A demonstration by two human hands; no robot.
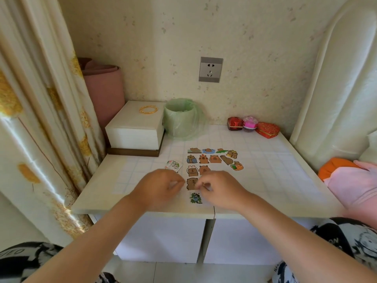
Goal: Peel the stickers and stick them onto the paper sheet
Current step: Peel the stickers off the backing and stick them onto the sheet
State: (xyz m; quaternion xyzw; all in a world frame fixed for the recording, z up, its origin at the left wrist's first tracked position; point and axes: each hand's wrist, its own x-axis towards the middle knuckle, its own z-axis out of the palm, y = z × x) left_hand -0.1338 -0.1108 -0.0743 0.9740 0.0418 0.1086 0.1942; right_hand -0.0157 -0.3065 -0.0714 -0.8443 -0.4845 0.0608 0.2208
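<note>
Several capybara stickers point(212, 159) lie in rows on the white paper sheet point(219, 168) in the middle of the table. At the bottom of the rows is a brown capybara sticker point(191, 183). My left hand point(161, 185) has curled fingers at its left edge, and my right hand point(221, 187) pinches its right edge. Just below lies a green sticker point(195, 198). A small stack of unpeeled stickers point(173, 166) sits left of the sheet, behind my left hand.
The white grid-patterned table point(275, 180) holds a white box point(135, 127) with gold bangles point(148, 109), a green-lined bin point(180, 119), and small red and pink boxes point(252, 126) at the back. A curtain point(40, 119) hangs left; pink cloth point(355, 184) lies right.
</note>
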